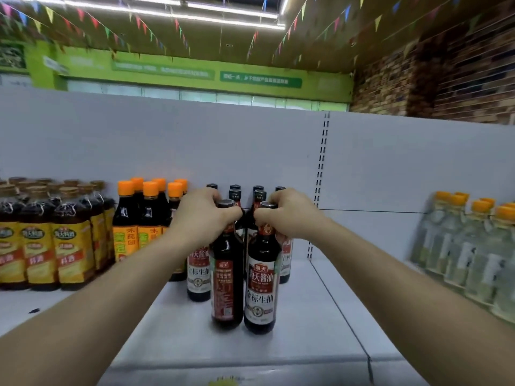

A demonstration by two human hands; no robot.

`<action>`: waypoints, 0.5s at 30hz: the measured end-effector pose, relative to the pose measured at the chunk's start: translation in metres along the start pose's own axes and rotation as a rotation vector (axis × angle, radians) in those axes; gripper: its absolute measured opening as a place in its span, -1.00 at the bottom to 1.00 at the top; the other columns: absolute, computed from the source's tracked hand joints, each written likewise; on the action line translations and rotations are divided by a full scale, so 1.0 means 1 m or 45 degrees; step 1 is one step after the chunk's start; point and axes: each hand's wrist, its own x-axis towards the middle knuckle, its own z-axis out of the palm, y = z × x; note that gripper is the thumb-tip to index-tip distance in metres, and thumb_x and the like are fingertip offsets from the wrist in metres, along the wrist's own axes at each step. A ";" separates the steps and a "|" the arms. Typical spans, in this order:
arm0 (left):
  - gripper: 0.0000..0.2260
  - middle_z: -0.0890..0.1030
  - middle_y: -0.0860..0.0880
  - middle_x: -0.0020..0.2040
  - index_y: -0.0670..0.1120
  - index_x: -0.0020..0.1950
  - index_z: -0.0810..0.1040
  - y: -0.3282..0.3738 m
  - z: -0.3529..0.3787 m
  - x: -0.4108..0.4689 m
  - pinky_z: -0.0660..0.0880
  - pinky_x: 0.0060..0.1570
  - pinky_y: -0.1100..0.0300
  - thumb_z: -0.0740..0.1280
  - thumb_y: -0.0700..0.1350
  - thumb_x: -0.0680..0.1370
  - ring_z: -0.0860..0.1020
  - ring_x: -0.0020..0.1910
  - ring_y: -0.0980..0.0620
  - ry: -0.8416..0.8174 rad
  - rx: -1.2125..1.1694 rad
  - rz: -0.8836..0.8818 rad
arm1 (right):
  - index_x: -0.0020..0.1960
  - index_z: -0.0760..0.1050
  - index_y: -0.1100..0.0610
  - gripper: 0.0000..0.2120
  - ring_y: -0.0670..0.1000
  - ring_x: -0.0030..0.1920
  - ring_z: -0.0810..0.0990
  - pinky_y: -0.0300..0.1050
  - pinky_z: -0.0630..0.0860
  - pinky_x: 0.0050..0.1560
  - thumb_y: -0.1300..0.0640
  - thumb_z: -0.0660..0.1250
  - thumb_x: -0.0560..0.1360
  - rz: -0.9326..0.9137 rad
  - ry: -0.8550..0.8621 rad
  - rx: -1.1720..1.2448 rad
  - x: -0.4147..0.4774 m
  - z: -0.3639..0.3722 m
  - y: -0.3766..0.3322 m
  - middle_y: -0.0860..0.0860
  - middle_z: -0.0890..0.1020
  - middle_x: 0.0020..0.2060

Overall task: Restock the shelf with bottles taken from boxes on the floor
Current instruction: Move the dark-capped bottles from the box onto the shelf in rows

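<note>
Two dark soy sauce bottles stand side by side at the front of the white shelf [320, 324]. My left hand [200, 215] grips the neck of the left bottle [227, 288], whose back label faces me. My right hand [289, 215] grips the neck of the right bottle [260, 291], whose front label faces me. Both bottles are upright with their bases on the shelf. Behind them stand several more bottles of the same kind [198, 274], partly hidden by my hands.
Orange-capped dark bottles [139, 218] and yellow-labelled bottles [41, 246] fill the shelf to the left. Clear bottles with orange caps [468, 252] stand at the right. Bare shelf lies between them and the soy bottles. A white back panel [195, 146] rises behind.
</note>
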 end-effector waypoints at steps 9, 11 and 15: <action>-0.66 0.62 -0.24 -0.28 -0.25 -0.12 0.59 -0.011 0.010 0.011 0.53 -0.31 -0.06 0.49 0.04 0.45 0.53 -0.37 -0.06 -0.020 0.017 -0.025 | -0.16 0.56 0.15 -0.86 -0.01 -0.48 0.58 -0.27 0.44 -0.49 0.08 0.43 0.44 0.019 -0.036 0.047 0.010 0.008 0.010 0.02 0.60 -0.40; -0.65 0.63 -0.28 -0.25 -0.25 -0.12 0.59 -0.013 0.013 0.013 0.53 -0.32 -0.08 0.49 0.05 0.44 0.53 -0.38 -0.07 -0.019 0.012 -0.037 | -0.15 0.57 0.15 -0.87 -0.03 -0.48 0.57 -0.28 0.43 -0.50 0.09 0.43 0.44 0.018 -0.040 0.054 0.012 0.010 0.013 0.02 0.60 -0.40; -0.64 0.60 -0.29 -0.27 -0.27 -0.12 0.58 -0.016 0.016 0.017 0.46 -0.32 0.04 0.49 0.04 0.43 0.52 -0.39 -0.07 -0.033 -0.017 -0.062 | -0.14 0.57 0.15 -0.88 -0.03 -0.47 0.58 -0.27 0.46 -0.48 0.10 0.43 0.45 0.024 -0.085 0.076 0.017 0.009 0.015 0.02 0.60 -0.39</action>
